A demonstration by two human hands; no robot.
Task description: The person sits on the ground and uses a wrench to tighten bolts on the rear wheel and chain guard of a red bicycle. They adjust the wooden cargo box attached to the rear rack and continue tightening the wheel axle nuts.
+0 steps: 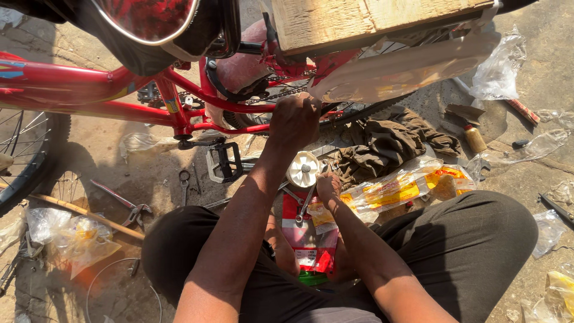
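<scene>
A red bicycle [89, 90] stands across the ground in front of me. My left hand [293, 119] reaches up to its rear end by the chain [281, 93] and the rear wheel [359, 110], fingers closed around a part there that the hand hides. My right hand [327, 186] is lower, near my knees, closed on the top of a metal wrench [305, 206]. A small white plastic wheel [303, 169] lies just left of that hand. A red printed packet [308, 239] lies between my legs.
A black pedal [224, 161], pliers [128, 206], a small spanner [184, 182] and a wooden stick [78, 209] lie on the dirt at left. A brown cloth [388, 140], yellow plastic packets [406, 185], a small bottle [475, 139] and torn bags lie at right. A wooden board [359, 21] sits above.
</scene>
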